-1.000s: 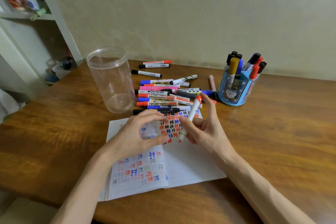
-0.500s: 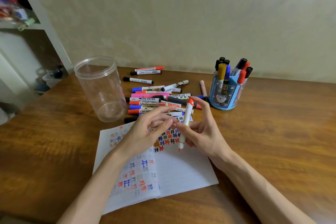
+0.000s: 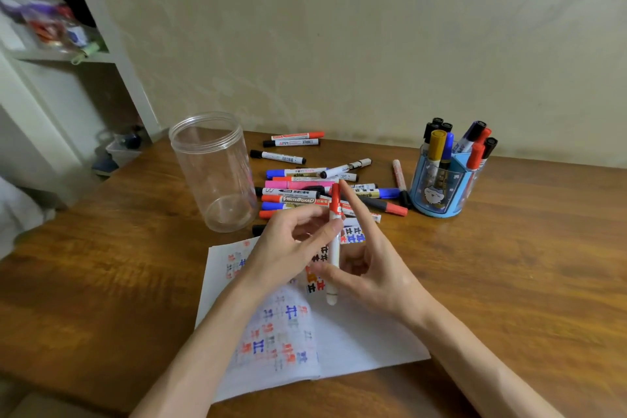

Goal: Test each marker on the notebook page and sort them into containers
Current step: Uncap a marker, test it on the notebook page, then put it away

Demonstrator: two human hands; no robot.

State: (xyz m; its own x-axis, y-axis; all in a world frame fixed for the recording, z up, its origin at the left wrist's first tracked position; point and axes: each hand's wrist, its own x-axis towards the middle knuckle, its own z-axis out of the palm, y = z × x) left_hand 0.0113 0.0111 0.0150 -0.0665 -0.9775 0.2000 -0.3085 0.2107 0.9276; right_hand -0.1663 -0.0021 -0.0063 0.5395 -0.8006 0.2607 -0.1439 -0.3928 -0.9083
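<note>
Wooden tabletop (image 3: 509,265), a pale wall (image 3: 339,44) behind it, and a white shelf unit (image 3: 68,54) off to the left of the notebook (image 3: 356,343). The open page is covered in red, blue and black test marks. Beyond the notebook's far edge lies a pile of markers (image 3: 295,193), with a clear jar (image 3: 213,173) beyond its far left corner and a blue pen holder (image 3: 437,197) full of markers beyond its far right. Over the notebook's upper half, both hands have the red-capped marker (image 3: 334,248). Its long axis runs away from the person, red cap toward the pile, white tail toward the near edge. The left hand (image 3: 291,248) pinches the barrel just under the cap. The right hand (image 3: 369,268) grips lower down, thumb on the barrel, index finger stretched out straight.
</note>
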